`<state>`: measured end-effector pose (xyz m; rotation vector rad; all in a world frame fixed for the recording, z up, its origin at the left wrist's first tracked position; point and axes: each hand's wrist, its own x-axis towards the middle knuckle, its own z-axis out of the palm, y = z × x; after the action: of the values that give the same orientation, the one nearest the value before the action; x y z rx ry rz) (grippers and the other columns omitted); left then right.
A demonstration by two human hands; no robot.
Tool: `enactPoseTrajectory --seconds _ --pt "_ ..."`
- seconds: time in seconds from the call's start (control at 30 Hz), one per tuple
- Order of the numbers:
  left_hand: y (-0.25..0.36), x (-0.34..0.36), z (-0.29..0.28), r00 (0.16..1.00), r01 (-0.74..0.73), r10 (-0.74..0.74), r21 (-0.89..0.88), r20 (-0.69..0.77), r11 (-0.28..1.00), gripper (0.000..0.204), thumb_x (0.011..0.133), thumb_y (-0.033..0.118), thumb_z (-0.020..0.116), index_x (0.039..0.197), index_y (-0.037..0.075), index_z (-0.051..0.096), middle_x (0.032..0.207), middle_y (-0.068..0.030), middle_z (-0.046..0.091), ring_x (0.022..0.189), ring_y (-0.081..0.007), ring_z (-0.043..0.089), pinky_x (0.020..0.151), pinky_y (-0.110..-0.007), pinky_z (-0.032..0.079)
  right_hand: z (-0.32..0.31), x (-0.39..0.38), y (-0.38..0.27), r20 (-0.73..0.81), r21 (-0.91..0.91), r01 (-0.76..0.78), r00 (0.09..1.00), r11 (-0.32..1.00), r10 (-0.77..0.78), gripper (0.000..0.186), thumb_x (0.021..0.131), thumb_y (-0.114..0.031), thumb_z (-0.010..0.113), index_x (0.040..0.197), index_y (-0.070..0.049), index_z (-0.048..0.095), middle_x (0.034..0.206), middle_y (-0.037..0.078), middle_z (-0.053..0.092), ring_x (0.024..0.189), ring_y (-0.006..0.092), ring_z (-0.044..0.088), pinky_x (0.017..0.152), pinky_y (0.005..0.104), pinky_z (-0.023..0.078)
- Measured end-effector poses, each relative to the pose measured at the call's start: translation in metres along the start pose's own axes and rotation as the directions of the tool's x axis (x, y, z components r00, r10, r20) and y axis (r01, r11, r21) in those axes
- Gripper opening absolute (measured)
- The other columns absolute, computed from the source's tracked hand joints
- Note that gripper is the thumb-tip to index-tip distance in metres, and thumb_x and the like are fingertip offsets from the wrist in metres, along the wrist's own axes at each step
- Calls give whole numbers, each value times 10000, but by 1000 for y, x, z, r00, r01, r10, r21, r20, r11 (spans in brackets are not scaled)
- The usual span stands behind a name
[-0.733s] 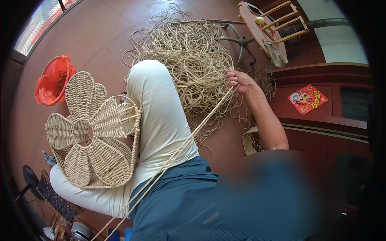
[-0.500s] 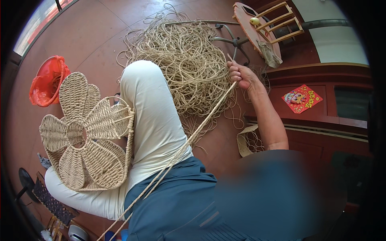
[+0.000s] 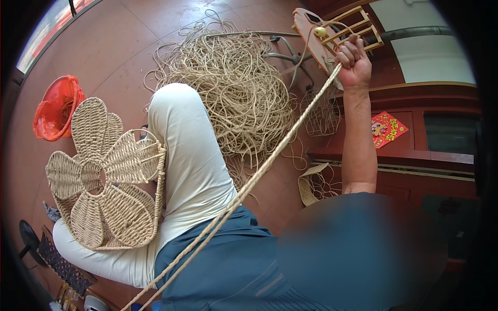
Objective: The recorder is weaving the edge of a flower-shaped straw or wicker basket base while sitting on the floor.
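Observation:
My right hand is raised at the upper right, its fingers closed round a doubled pale cord. The two strands run taut and slightly twisted from the fist, down across my lap, and out at the lower left edge. A loose end of cord arches above the fist. On my lap leans a woven basket with a flower-shaped face: broad petals of wound cord round an open centre. No hand touches it. My left hand is out of the picture.
A large tangled heap of cord covers the floor beyond my knee. A red-lined bin stands far left. At the upper right are a fruit and a wooden rack. A part-woven frame lies below my forearm.
My right hand has moved up and to the right, drawing the doubled cord out longer. The woven basket stays on my lap, and the whole view has shifted slightly.

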<state>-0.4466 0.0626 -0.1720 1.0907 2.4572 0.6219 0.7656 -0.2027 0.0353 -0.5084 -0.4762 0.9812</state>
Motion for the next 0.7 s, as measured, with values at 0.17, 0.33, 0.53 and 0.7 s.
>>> enactPoseTrajectory --seconds 0.17,0.33,0.53,0.7 --pt "-7 1 12 1000 -4 4 1 7 1000 502 1093 312 698 1475 -6 628 1380 -213 682 1220 -322 655 1025 -445 527 -2 24 2 -201 -113 8 979 994 -31 413 1232 -323 460 1224 8 706 703 -73 330 556 72 258 492 260 240" --pt "-17 2 13 1000 1 -1 2 -3 1000 478 1101 306 692 1454 -11 638 1351 -205 694 1189 -312 665 1013 -438 539 -23 41 30 -573 -215 -59 816 975 -77 346 1226 -311 479 1195 -33 683 707 -87 336 543 59 257 470 250 207" --pt "-31 2 7 1000 4 -4 8 -11 1000 451 1110 298 684 1430 -18 650 1317 -195 707 1152 -300 677 997 -430 552 -48 55 55 -615 -155 -64 787 986 -46 332 1232 -313 465 1228 -40 654 707 -91 334 537 57 255 461 243 199" --pt "-38 3 2 1000 -2 3 12 -13 1000 431 1118 292 678 1409 -24 660 1288 -187 719 1121 -289 687 985 -423 563 -74 66 80 -712 -135 -144 702 980 5 315 1232 -289 451 1240 -30 631 763 -49 452 545 66 310 446 241 244"
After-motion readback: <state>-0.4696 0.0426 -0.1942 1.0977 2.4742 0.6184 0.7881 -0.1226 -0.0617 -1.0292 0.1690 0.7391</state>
